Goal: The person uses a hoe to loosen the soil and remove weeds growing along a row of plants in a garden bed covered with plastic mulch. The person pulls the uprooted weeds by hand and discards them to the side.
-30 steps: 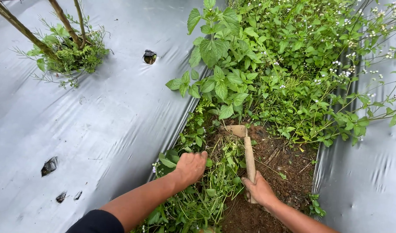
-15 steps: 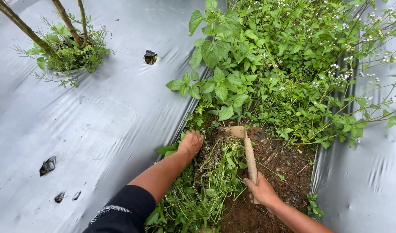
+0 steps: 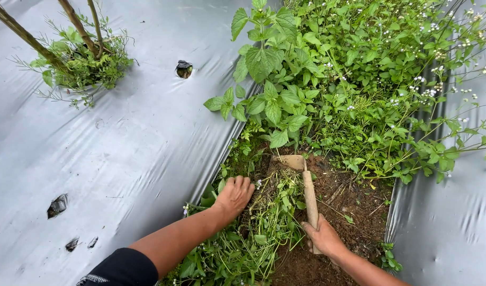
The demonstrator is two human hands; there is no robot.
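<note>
- Between the two silver mulch sheets: left hand curled, fingers pressed into the cut weeds.
- Right hand clamped round the wooden hoe handle.
- Since half a second ago, left hand drew back toward the body.
- Hoe blade lies ahead of both hands, at the standing weeds' foot.

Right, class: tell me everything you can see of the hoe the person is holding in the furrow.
The hoe is a short hand tool with a pale, worn wooden handle and a flat, soil-stained blade, tan-brown in colour. It lies along the furrow, blade end away from the person and set against the dirt at the foot of the standing weeds. The right hand has its grip closed around the near end of the handle. Cut weeds lie against its left side, bare soil on its right.
</note>
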